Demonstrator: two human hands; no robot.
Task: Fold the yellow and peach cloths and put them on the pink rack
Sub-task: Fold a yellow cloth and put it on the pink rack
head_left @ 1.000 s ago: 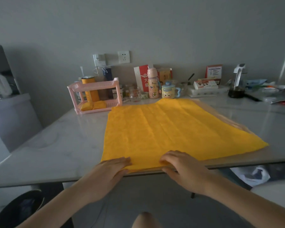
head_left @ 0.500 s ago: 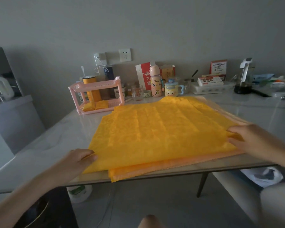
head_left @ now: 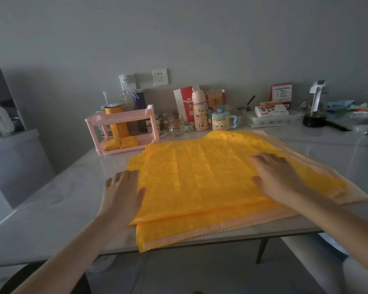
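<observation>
Yellow cloth (head_left: 200, 183) lies spread over the near middle of the pale marbled table (head_left: 51, 209). Two yellow layers show at its near edge, the upper set slightly back from the lower. Beneath it lies the peach cloth (head_left: 253, 219), flat, showing as a strip with a zigzag edge along the near side and as a margin at the right and far right. My left hand (head_left: 122, 192) is palm down at the yellow cloth's left edge, fingers straight and close together. The thumb touches the cloth edge, the rest is on bare table, and it grips nothing. My right hand (head_left: 278, 179) lies flat on the right part of the yellow cloth, fingers straight and slightly spread, blurred, holding nothing. The pink rack (head_left: 134, 115) stands at the far left of the table, near the cloth's far left corner and well apart from both hands. Its lower shelf carries two small folded yellow pieces (head_left: 120, 143). A pink bottle (head_left: 200, 115) and a lidded mug (head_left: 220, 122) stand beyond the cloth's far edge.
</observation>
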